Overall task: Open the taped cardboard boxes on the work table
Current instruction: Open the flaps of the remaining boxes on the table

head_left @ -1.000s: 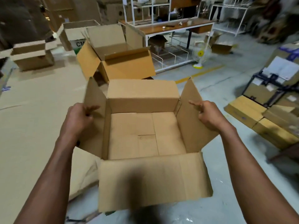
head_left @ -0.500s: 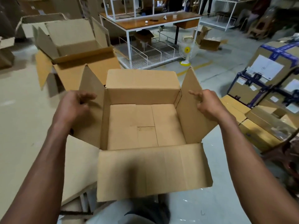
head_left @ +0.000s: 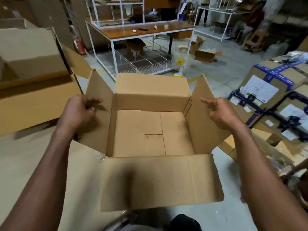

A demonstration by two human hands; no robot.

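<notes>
An empty brown cardboard box (head_left: 150, 134) hangs in front of me with all its top flaps folded outward. My left hand (head_left: 78, 110) grips the left side flap, fingers curled over its outer face. My right hand (head_left: 220, 112) holds the right side flap, thumb on the inner face and the fingers hidden behind the cardboard. The near flap (head_left: 160, 180) lies flat toward me. The box floor shows only its folded bottom panels.
A large open cardboard box (head_left: 33, 90) sits on the cardboard-covered surface at left. Sealed boxes with blue tape (head_left: 275, 90) are stacked at right. A wooden-topped white-framed bench (head_left: 143, 30) and a small floor fan (head_left: 180, 63) stand ahead on the concrete floor.
The view has swung right along with the box in my hands. The open box at left slid toward the frame edge and the taped stack at right came closer. My grip is unchanged.
</notes>
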